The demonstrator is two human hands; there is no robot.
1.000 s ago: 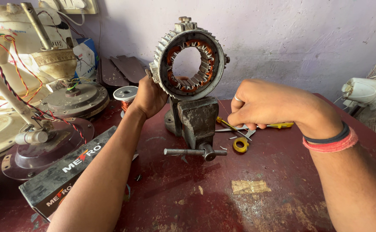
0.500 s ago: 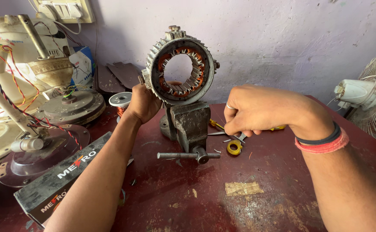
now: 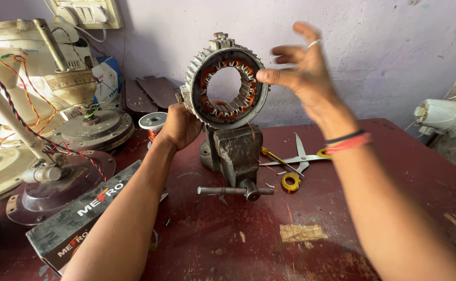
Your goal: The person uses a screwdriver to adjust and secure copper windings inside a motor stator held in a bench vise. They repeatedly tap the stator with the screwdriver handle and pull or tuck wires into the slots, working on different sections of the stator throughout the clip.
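A round motor stator (image 3: pixel 225 80) with copper windings inside its ring stands upright, clamped in a grey bench vise (image 3: pixel 233 156) on the dark red table (image 3: pixel 342 208). My left hand (image 3: pixel 180 125) grips the stator's lower left rim from behind. My right hand (image 3: pixel 303 70) is raised at the stator's right edge, blurred, fingers spread, with the thumb and forefinger close to the rim; a thin wire may run from them, too fine to tell. A ring is on one finger and a red and black band on the wrist.
Scissors (image 3: pixel 295 157), a yellow-handled tool (image 3: pixel 272 155) and yellow tape rolls (image 3: pixel 291 181) lie right of the vise. A wire spool (image 3: pixel 152 123), ceiling fan motors (image 3: pixel 90 130), a dark box (image 3: pixel 77 218) sit left. A table fan (image 3: pixel 446 122) stands at right.
My right hand has risen from the table beside the vise up to the stator's right rim and spread its fingers. The left hand stays on the stator. The view has moved closer.
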